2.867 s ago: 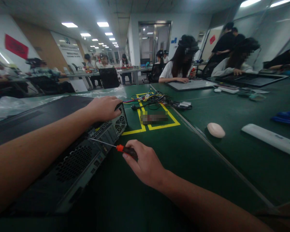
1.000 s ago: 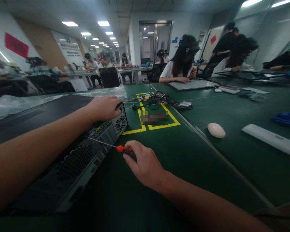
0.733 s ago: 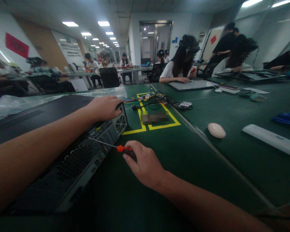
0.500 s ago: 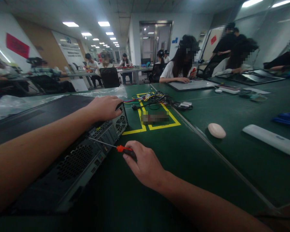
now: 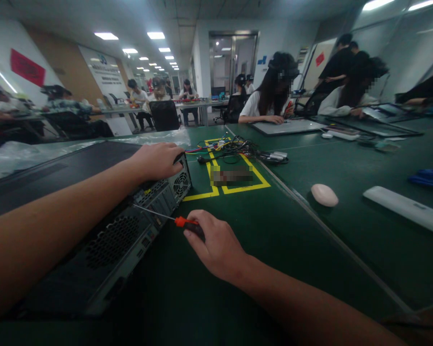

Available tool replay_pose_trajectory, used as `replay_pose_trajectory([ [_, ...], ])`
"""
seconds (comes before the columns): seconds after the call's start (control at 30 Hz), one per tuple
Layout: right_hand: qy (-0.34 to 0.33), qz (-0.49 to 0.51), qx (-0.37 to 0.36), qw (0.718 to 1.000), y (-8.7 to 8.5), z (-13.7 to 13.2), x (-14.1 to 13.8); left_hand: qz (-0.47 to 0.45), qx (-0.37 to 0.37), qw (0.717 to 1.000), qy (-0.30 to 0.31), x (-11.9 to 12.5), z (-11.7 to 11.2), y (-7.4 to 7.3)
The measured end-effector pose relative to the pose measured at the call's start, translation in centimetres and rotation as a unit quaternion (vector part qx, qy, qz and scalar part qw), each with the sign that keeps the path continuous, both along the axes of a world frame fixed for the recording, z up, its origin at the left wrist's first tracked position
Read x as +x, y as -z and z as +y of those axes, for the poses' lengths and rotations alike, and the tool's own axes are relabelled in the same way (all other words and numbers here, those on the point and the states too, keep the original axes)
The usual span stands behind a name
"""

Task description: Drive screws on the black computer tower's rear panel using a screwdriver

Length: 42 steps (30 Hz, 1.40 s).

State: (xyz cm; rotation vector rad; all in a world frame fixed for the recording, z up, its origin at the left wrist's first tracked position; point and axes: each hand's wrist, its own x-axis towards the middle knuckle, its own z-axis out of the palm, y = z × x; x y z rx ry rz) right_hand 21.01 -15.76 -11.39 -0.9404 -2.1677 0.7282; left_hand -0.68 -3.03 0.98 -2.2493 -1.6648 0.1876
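Note:
A black desktop computer case point(image 5: 90, 154) lies on its side at the left, its rear panel with vents and ports turned toward the right. My left hand point(image 5: 159, 161) grips the case's far rear corner, its fingers bent over the edge. My right hand point(image 5: 216, 242) is wrapped round the handle of a screwdriver point(image 5: 182, 222), orange and black with a long thin shaft. The shaft points left, its tip at the upper edge of the rear panel. Whether the tip sits in a screw is too small to tell.
Beyond the case lie a tangle of cables point(image 5: 238, 146) and yellow tape marks point(image 5: 245, 188) on the green table point(image 5: 274, 226). A pale mouse point(image 5: 324, 195), a long white device point(image 5: 404, 207) and blue cables point(image 5: 429, 177) lie right. Co-workers sit across with flat panels point(image 5: 288, 126). Clear plastic wrap point(image 5: 29, 156) lies behind the case.
My hands, the screwdriver and the case look almost unmoved. At the far right, a co-worker's flat panel has shifted and is tilted up more.

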Motion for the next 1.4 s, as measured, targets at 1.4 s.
replay_pose_trajectory([
  [1.4, -0.002, -0.004, -0.006, 1.000, 0.05, -0.10, -0.20, -0.006, -0.001, 1.000, 0.005, -0.01, -0.10, -0.03],
])
